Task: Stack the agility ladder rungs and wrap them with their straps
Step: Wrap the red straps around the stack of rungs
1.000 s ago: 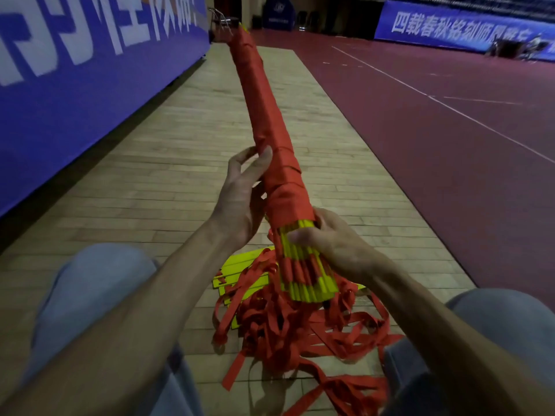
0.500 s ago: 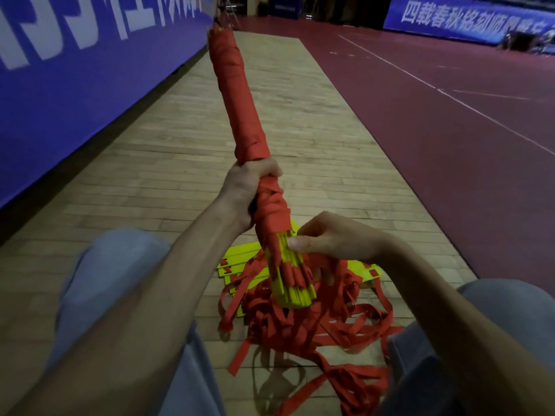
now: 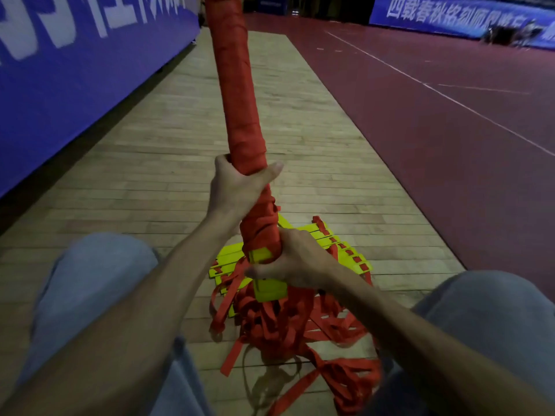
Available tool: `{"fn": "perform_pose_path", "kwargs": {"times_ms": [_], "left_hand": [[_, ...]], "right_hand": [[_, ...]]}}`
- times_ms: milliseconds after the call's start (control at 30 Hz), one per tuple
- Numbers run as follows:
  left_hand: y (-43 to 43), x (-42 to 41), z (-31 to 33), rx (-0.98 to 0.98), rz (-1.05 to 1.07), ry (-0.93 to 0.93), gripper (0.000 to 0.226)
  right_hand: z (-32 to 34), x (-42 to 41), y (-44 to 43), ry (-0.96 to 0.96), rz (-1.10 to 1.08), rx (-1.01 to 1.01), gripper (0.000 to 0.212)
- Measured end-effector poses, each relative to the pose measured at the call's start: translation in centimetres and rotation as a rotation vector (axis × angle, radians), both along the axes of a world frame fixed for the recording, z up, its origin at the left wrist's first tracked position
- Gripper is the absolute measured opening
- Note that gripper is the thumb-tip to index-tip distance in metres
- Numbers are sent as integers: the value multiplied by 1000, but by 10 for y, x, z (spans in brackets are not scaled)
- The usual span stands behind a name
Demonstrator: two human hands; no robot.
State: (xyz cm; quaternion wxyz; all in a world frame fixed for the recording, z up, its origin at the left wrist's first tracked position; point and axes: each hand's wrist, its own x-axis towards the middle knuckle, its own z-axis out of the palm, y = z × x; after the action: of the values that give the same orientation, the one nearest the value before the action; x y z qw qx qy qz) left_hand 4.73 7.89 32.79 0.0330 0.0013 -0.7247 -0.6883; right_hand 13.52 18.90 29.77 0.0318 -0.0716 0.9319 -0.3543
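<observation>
Two hands hold the bundle [image 3: 237, 94] over the floor [image 3: 150, 175]: the left hand [image 3: 237, 187] grips its wrapped middle, the right hand [image 3: 300, 259] clasps the yellow end. It seems stiff and light; best held on the wrapping, not the soft loose straps [image 3: 279, 322].

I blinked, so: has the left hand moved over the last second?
Yes. The left hand closed rightward onto the red bundle, away from the blue banner, and now grips it.
</observation>
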Motion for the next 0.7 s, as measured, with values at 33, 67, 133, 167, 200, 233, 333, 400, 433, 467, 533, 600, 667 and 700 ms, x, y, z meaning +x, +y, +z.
{"fn": "perform_pose_path", "kwargs": {"times_ms": [33, 67, 133, 167, 200, 233, 333, 400, 433, 467, 533, 600, 667, 700], "left_hand": [[-1, 1, 4, 65, -7, 9, 80], [-2, 2, 9, 144, -21, 22, 76], [-6, 6, 17, 330, -100, 15, 69], [-7, 10, 21, 408, -182, -11, 65], [-7, 15, 23, 475, -289, -63, 61], [-7, 20, 23, 540, -408, -136, 56], [-8, 28, 21, 656, -705, -288, 44], [-11, 28, 24, 624, -790, -336, 32], [-12, 28, 25, 614, -785, -354, 27], [-11, 27, 26, 597, -765, -356, 25], [-9, 25, 26, 471, -644, -286, 27], [-6, 23, 23, 234, -425, -147, 33], [-3, 19, 18, 18, -226, -33, 47], [-2, 16, 15, -88, -161, 7, 57]], "right_hand": [[5, 0, 5, -36, 64, -117, 24], [10, 2, 10, -73, 122, -245, 23], [18, 4, 13, -124, 213, -512, 22], [20, 5, 14, -125, 233, -615, 20], [22, 7, 13, -137, 245, -685, 17], [24, 8, 11, -153, 244, -708, 24], [25, 9, 13, -198, 285, -629, 51], [28, 7, 19, -277, 340, -600, 69], [32, 6, 21, -300, 353, -561, 74], [36, 5, 25, -304, 359, -488, 75], [40, 1, 33, -294, 350, -276, 70], [44, -1, 40, -296, 330, -104, 68], [45, -1, 41, -253, 298, -52, 70], [45, 0, 37, -248, 279, -59, 72]]}}
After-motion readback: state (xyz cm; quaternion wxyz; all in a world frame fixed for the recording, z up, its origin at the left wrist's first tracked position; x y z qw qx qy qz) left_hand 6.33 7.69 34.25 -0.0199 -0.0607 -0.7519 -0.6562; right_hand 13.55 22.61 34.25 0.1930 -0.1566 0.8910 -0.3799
